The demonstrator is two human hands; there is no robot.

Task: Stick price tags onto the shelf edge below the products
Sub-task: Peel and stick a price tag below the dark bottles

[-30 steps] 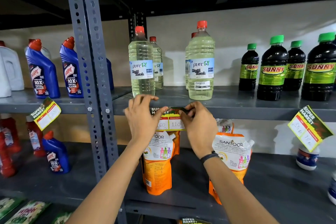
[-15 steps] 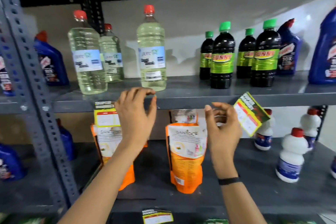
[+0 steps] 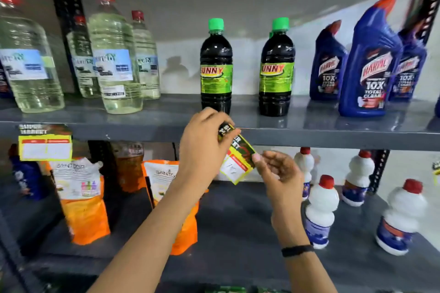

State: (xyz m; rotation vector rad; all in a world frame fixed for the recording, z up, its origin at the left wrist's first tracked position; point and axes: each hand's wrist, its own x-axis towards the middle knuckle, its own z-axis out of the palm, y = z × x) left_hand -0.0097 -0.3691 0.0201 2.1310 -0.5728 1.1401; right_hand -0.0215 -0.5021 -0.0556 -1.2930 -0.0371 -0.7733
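A yellow, red and black price tag (image 3: 238, 160) hangs tilted from the grey shelf edge (image 3: 333, 139), below two dark Sunny bottles (image 3: 216, 71) with green caps. My left hand (image 3: 202, 147) pinches the tag's black top end against the shelf edge. My right hand (image 3: 277, 171) touches the tag's right side with its fingertips. Another price tag (image 3: 45, 146) is stuck flat on the shelf edge at the left, under the clear bleach bottles (image 3: 114, 64).
Blue toilet cleaner bottles (image 3: 371, 66) stand on the upper shelf at the right. On the lower shelf are orange Santoor pouches (image 3: 82, 200) at the left and white bottles (image 3: 321, 211) with red caps at the right. A perforated upright (image 3: 381, 171) stands at the right.
The view has swung to the right. Both hands left the stuck tag under the bleach bottles and moved to the tilted tag under the Sunny bottles, which they now hold.
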